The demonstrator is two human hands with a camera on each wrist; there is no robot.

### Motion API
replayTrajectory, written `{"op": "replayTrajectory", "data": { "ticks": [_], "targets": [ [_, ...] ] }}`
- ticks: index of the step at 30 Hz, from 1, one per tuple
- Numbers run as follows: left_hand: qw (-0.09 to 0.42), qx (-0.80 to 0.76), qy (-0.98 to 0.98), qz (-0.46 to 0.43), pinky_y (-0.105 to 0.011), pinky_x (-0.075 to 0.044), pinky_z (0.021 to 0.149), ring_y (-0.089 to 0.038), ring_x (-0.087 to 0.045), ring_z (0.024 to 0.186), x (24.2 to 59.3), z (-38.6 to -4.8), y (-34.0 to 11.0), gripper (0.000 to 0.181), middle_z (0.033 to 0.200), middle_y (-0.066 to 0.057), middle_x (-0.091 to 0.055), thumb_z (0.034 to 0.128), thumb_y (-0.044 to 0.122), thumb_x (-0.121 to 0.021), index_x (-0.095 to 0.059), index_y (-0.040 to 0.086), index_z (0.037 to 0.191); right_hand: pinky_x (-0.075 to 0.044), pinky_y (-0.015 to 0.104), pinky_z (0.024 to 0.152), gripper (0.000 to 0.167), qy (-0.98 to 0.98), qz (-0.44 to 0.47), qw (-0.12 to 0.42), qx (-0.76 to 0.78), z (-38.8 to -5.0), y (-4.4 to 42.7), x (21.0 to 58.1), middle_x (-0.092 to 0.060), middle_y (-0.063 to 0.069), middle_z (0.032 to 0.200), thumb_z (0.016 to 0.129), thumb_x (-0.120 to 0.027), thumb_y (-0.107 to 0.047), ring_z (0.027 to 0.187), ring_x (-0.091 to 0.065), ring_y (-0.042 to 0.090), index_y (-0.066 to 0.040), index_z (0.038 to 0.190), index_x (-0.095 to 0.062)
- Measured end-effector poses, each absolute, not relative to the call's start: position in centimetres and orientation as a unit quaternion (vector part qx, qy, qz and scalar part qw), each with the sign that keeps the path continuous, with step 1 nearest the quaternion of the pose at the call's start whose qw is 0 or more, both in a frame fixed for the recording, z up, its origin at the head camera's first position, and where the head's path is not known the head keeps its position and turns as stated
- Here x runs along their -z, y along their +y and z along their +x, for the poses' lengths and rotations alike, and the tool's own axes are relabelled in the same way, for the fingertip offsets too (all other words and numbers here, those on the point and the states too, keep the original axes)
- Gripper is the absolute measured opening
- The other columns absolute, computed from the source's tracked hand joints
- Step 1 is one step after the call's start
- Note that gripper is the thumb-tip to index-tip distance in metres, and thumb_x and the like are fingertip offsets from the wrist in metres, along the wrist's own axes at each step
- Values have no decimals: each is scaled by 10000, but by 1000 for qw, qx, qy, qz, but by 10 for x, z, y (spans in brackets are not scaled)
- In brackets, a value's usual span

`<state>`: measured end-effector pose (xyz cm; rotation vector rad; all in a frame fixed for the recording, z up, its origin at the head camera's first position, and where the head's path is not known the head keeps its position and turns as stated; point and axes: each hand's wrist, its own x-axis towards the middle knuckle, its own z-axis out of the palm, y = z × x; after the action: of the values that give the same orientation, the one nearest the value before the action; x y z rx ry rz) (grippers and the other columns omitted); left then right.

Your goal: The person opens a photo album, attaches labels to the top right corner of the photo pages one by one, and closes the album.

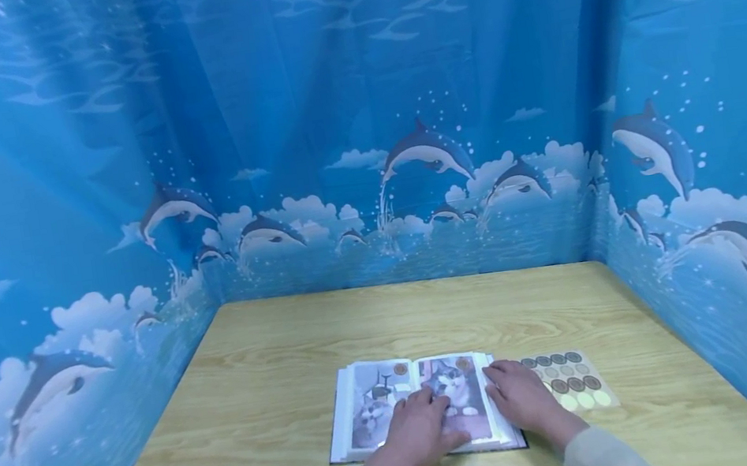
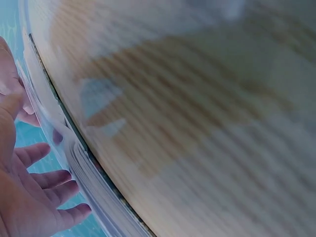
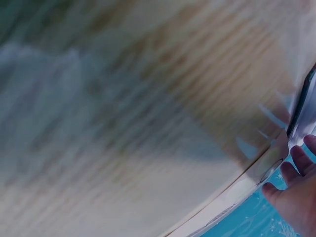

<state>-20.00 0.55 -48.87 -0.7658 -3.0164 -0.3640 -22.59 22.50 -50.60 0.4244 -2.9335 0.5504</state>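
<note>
An album lies spread on the table with a cat picture on each page. Round brown-gold stickers mark the tops of the left picture and the right picture. My left hand rests across the inner part of the right page, fingers apart. At the album's right edge is my right hand, its fingertips touching the page border. The left wrist view shows the left hand's spread fingers above the stacked pages. In the right wrist view the right fingers are extended.
A sheet of round stickers, dark and pale yellow, lies right of the album, partly covered by the right hand. The wood-grain table is bordered by a blue dolphin-print curtain at the back and both sides.
</note>
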Motion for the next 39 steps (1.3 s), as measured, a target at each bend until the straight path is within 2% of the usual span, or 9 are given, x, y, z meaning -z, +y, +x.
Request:
{"op": "replayTrajectory", "data": {
  "ticks": [3,6,11,19,27,39],
  "targets": [
    [0,115,-962,-246,-549,-394,1067,-319,-489,1292,490,-199,6,803,1418,-155,-508,793,660,-685,-552,146,1396,-347,603,1075,400,-971,139,65,-181,-226,225,507,-536,274,1338,982,-583,-174,1266,-475,448,59,1307,-579],
    [8,108,-961,-255,-562,-400,1055,-323,-492,1287,492,-199,6,813,1413,-157,-509,760,654,-719,-558,156,1382,-350,596,1075,407,-972,138,67,-179,-225,225,509,-533,273,1342,977,-588,-172,1267,-475,442,60,1311,-576],
    [17,102,-959,-263,-567,-406,1048,-326,-491,1291,496,-200,4,762,1415,-159,-512,770,620,-732,-574,164,1359,-350,585,1080,419,-972,139,71,-177,-224,225,511,-530,276,1344,973,-597,-180,1268,-476,438,61,1315,-574],
    [-11,139,-957,-255,-565,-370,1083,-329,-459,1328,493,-200,4,711,1449,-163,-488,798,576,-733,-590,156,1353,-347,593,1079,413,-972,140,69,-176,-223,225,509,-523,279,1350,976,-583,-165,1272,-472,441,64,1321,-567],
    [-13,144,-955,-261,-561,-375,1081,-322,-469,1322,491,-200,2,664,1439,-155,-501,825,559,-716,-602,156,1340,-335,600,1086,401,-973,129,66,-182,-223,225,510,-519,265,1368,1011,-525,-196,1289,-461,436,52,1322,-573],
    [-5,143,-953,-267,-550,-389,1075,-314,-481,1313,491,-199,0,610,1424,-148,-519,844,541,-705,-630,155,1311,-350,586,1081,433,-972,137,68,-178,-222,224,508,-521,275,1358,970,-593,-189,1279,-472,433,69,1317,-568]
  ]
}}
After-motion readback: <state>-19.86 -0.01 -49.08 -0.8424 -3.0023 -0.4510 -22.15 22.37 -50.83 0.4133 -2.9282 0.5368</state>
